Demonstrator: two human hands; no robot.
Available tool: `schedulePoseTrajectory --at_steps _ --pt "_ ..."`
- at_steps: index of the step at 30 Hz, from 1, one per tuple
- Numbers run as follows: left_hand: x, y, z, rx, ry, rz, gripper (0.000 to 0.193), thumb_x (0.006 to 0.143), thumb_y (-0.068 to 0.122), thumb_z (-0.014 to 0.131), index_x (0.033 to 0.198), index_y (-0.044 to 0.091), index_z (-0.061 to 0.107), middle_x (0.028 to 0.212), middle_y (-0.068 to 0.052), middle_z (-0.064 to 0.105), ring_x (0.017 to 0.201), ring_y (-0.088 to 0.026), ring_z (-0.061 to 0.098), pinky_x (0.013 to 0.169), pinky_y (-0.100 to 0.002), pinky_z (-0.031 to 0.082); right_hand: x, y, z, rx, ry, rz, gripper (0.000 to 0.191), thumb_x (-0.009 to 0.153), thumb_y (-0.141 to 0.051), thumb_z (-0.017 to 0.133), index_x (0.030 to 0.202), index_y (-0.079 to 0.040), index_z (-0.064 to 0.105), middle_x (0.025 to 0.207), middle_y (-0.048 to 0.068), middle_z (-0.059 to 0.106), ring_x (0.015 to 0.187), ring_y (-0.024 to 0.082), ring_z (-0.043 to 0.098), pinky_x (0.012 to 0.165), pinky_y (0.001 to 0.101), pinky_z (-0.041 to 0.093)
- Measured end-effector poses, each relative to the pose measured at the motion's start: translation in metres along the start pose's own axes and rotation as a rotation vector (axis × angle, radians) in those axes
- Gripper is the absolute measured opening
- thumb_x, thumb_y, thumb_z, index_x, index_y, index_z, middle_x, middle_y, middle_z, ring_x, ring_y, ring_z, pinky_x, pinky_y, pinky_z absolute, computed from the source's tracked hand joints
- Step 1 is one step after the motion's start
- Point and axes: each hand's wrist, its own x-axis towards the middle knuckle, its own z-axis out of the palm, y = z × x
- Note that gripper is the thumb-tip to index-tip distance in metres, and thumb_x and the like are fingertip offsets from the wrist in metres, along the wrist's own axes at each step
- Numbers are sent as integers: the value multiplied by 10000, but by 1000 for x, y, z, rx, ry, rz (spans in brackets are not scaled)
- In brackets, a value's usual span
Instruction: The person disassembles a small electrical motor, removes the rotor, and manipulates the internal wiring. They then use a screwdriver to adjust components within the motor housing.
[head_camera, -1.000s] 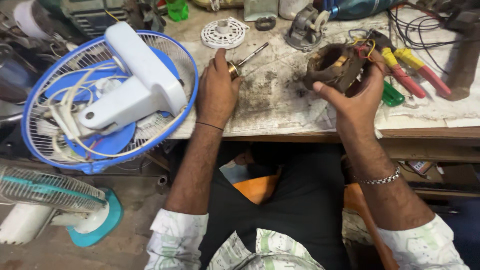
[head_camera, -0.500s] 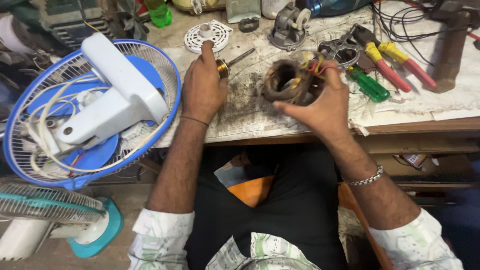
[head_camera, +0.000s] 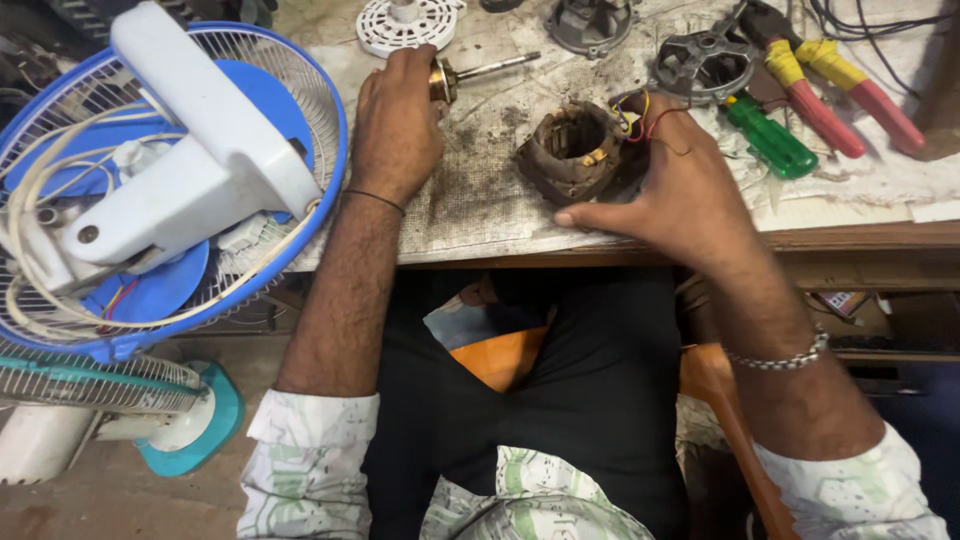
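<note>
The left hand (head_camera: 397, 125) lies knuckles-up on the dirty, paper-covered workbench (head_camera: 480, 205), its fingers curled closed around the brass-coloured rotor with a thin steel shaft (head_camera: 470, 75). Only the rotor's end and the shaft show past the fingertips. The shaft's long axis runs nearly level across the bench, pointing to the right and slightly away from the person, its tip free of everything around it.

The right hand (head_camera: 680, 185) is spread fairly wide, palm down, over the round brown stator core with copper windings (head_camera: 575, 150). The fingers wrap the stator's far and right sides, and the thumb stretches out along the bench edge just below it, touching or nearly touching its base (which of the two cannot be told). The stator sits on the bench near the front edge, between the two hands, tilted so its open bore faces up and a little to the left. Thin yellow and red wires (head_camera: 645, 118) loop from its top right, beside the fingers.

Behind the right hand lie a grey metal motor cover with spokes (head_camera: 700, 65), a green-handled screwdriver (head_camera: 770, 140) and pliers with yellow and red grips (head_camera: 830, 80). A white slotted plastic disc (head_camera: 410, 25) sits beyond the left hand. A blue-rimmed wire fan guard with a white plastic stand (head_camera: 190, 170) lies at the left, overhanging the bench.
</note>
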Motion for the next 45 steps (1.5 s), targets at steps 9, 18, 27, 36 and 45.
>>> schedulePoseTrajectory --at_steps 9,18,27,36,45 --pt "7 2 15 138 217 47 620 974 280 772 1424 -46 497 1376 -226 552 1274 -379 535 1066 -510 445 8 -5 2 53 8 75 813 603 -458 1018 1167 -5 646 1022 146 718 956 272 722 877 405 588" --pt "-21 54 -3 -516 -111 381 787 804 403 919 1413 43 574 1524 -203 485 1410 -391 516 1174 -528 440 11 -23 -7 258 -12 138 867 704 -312 970 1425 -71 552 1104 152 744 1023 245 741 898 366 612" --pt "-1 78 -14 -470 42 530 430 775 211 913 1137 54 743 1291 -112 640 1276 -324 606 1122 -469 468 27 -5 -56 799 -215 124 721 809 -98 819 1457 -54 505 1228 78 692 1124 180 686 944 327 593" --pt "-14 86 -8 -817 -139 319 202 902 51 791 1092 51 723 1136 -31 643 1114 -169 689 980 -306 619 13 12 -84 507 -250 44 244 884 -119 775 1106 -19 751 1004 90 794 941 150 758 835 314 623" --pt "-20 92 2 -618 38 427 141 903 8 767 1027 71 745 1100 -42 629 1123 -215 610 1000 -366 534 4 13 -94 378 -992 -26 523 899 -452 728 1311 -129 726 956 44 866 758 120 799 656 276 643"
